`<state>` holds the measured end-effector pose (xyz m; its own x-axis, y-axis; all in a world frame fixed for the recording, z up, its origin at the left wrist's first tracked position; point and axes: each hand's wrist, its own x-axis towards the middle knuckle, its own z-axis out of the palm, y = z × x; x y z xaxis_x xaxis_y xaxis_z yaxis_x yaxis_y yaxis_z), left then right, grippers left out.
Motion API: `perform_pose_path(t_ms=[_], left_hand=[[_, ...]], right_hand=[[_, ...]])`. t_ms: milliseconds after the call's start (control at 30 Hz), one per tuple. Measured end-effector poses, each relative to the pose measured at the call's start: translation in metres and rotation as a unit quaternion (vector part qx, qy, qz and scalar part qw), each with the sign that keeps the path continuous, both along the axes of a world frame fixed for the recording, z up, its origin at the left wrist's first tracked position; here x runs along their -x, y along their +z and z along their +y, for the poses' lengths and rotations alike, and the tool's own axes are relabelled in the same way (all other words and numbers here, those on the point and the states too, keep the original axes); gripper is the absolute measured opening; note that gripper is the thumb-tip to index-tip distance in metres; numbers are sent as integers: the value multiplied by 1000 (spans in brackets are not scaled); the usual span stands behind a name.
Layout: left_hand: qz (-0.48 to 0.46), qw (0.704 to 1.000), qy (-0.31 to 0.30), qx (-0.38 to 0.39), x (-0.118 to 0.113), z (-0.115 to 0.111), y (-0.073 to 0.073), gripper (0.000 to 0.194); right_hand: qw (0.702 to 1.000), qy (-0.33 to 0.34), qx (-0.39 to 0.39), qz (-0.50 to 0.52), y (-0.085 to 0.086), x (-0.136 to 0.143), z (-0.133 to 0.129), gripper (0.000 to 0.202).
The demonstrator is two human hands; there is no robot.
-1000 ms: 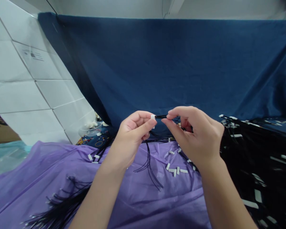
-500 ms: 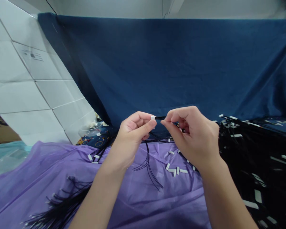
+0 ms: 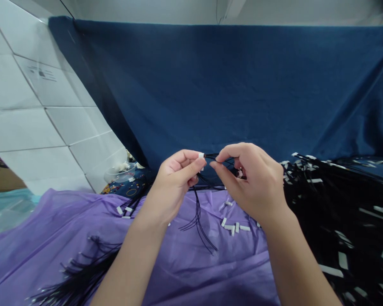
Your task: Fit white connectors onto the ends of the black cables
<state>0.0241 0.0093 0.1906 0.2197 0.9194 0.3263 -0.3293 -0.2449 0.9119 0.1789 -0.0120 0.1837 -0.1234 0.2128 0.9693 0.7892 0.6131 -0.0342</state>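
Observation:
My left hand [image 3: 175, 182] pinches a small white connector [image 3: 201, 155] between thumb and forefinger, at chest height over the purple sheet. Thin black wires [image 3: 211, 156] run out of the connector's right side. My right hand [image 3: 253, 180] has thumb and forefinger closed on these wires, a short way from the connector. Its other fingers are curled and partly hidden. Below my left hand, loose black wire ends [image 3: 198, 216] hang or lie over the sheet; where they lead is hidden behind the hand.
Several white connectors [image 3: 237, 228] lie on the purple sheet [image 3: 191, 272]. A large heap of black wires with white connectors [image 3: 325, 221] fills the right side. A wire bundle [image 3: 83, 272] lies front left. A clear bowl [image 3: 119, 172] stands behind. Blue cloth [image 3: 226, 85] hangs at the back.
My right hand has shifted slightly left, closer to my left hand, and its fingertips are now nearer the connector. My left hand keeps its pinch on the connector.

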Motion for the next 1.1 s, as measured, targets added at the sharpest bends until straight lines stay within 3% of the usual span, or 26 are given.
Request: perform_pose_path(t_ms=[200,267,400,533,667,833,1100], left_hand=[[-117,992,51,8,2,6,3,18],[-174,981,81,2,4,9,5,17],[-273,955,118,-16,7,12,9,16],[-304,947,104,-5,5,10,11,12],[-314,947,72,16,4,8,11,7],[-294,954,47,11,3,9,9,7],[-109,975,134,-138,0,15,-3,17]], right_hand=[[995,26,-87,37,4,5,-5,19],[994,41,-81,66,5,6,-10,20],[993,81,62,65,3,5,-13,8],[954,109,278,-6,-3,6,-2,13],[912,161,376,-19,-9,14,8,20],[876,221,427,-33,-14,20,12,32],[903,77,410,-99,-10,13,9,27]])
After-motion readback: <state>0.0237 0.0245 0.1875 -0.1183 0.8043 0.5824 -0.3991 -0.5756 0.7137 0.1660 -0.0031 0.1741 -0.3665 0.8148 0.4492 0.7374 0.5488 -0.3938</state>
